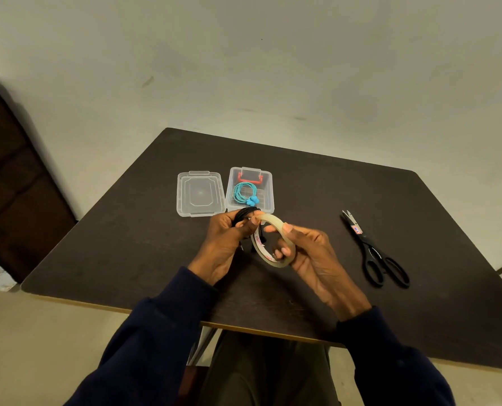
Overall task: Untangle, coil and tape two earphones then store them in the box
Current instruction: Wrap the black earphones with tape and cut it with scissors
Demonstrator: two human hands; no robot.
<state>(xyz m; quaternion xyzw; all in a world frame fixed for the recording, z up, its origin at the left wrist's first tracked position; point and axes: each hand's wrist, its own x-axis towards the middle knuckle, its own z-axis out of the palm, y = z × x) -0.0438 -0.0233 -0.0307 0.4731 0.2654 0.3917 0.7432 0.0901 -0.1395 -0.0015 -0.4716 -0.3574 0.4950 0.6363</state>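
Head view: black earphone (245,213) sits in left fingers (246,223), seemingly touching tape (274,220).

Dark brown surface (127,244), black scissors (361,235) lying closed on its right side, dark wooden cabinet (15,177) at left, pale floor (53,332) below.

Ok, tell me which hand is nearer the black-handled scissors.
Right. The right hand, holding the clear tape roll, is just left of the black-handled scissors, apart from them; the left hand, gripping the coiled black earphone, lies farther left.
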